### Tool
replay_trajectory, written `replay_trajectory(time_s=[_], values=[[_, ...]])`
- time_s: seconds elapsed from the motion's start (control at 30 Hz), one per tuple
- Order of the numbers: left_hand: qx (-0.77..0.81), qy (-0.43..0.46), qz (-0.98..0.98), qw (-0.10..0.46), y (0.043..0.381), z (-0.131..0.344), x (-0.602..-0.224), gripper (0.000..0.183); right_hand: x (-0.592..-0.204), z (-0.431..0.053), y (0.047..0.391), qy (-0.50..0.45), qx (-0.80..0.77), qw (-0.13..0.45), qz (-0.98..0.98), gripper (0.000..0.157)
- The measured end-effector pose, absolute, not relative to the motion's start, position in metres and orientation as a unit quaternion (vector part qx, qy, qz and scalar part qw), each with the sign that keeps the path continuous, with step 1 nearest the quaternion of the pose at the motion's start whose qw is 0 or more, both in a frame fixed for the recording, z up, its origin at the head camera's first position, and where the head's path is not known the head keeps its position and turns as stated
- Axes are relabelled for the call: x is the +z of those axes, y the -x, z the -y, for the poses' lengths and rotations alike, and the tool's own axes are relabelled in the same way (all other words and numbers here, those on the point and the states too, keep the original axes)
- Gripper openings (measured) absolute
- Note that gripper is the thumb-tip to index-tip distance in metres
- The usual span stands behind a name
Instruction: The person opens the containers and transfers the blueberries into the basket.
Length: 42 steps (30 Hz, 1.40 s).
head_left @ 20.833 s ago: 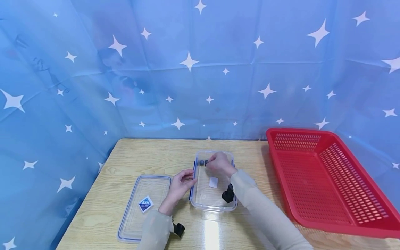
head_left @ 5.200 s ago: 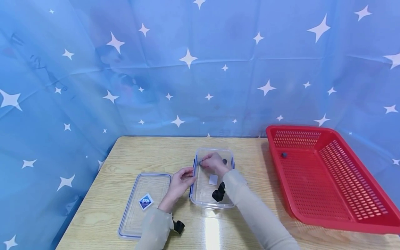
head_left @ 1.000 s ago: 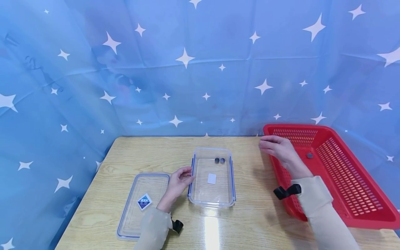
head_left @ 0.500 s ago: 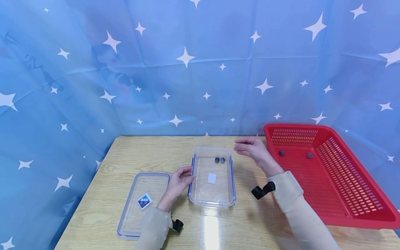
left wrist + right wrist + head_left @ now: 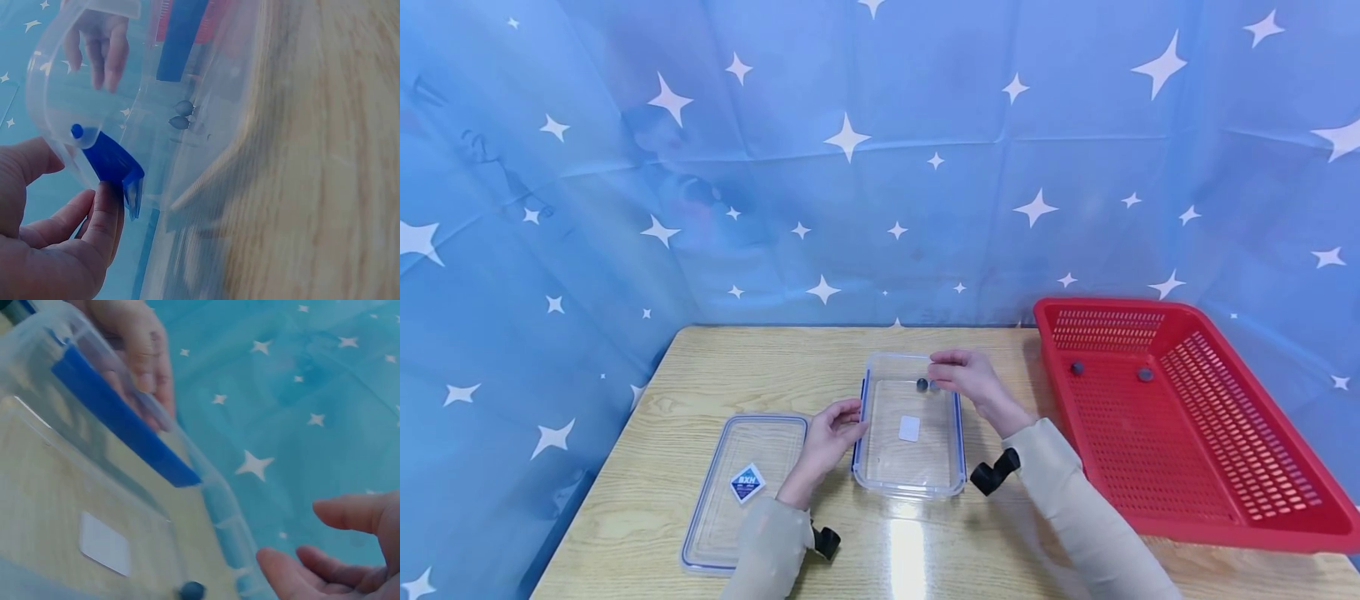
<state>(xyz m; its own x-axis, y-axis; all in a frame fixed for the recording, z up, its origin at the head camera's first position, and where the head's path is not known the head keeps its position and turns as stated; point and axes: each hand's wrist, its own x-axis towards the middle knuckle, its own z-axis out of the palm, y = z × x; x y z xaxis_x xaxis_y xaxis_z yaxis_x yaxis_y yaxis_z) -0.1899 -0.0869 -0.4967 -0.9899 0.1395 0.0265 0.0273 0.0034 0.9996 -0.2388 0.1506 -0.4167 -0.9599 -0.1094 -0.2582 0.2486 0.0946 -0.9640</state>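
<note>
A clear plastic food box [image 5: 887, 467] with blue latches stands lidless on the table. Two small dark balls, probably blueberries [image 5: 922, 385], lie near its far right corner, one partly covered by my right fingertips in the head view. My right hand [image 5: 973, 379] hangs over the box's right rim, fingers extended and apart from the thumb, with nothing between them in the right wrist view. My left hand [image 5: 829, 437] holds the box's left side, fingers curled at the blue latch [image 5: 112, 162]. Two more dark balls [image 5: 1145, 375] lie in the red basket [image 5: 1165, 450].
The clear lid [image 5: 760, 442] with blue edging and a diamond label lies left of the box. A small white square [image 5: 909, 428] is on the box floor. The perforated red basket stands at the table's right, and a starry blue curtain [image 5: 880, 208] hangs behind.
Over the last second my right hand moves left from above the red basket to the box. The basket now holds two balls; about five seconds ago one showed. My left hand stays put.
</note>
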Motion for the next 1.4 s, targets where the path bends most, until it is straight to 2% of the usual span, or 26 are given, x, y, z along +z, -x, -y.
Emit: replay_trajectory(time_s=[0.43,0.6,0.83,1.07,1.4], values=[[0.7,-0.063,-0.71,0.039,0.189,0.087,-0.494,0.039,-0.439,-0.125,0.238,-0.061,-0.625,0.132,-0.767,0.042],[0.705,-0.063,-0.706,0.042,0.189,0.087,-0.492,0.038,-0.44,-0.12,0.238,-0.066,-0.577,0.14,-0.802,0.048],[0.703,-0.069,-0.706,0.045,0.179,0.085,-0.468,0.037,-0.443,-0.115,0.242,-0.092,-0.549,0.146,-0.818,0.054],[0.7,-0.066,-0.71,0.036,0.19,0.087,-0.496,0.038,-0.446,-0.11,0.245,-0.099,-0.535,0.142,-0.827,0.055],[0.7,-0.062,-0.711,0.038,0.191,0.087,-0.499,0.039,-0.447,-0.104,0.249,-0.091,-0.471,0.145,-0.865,0.047]])
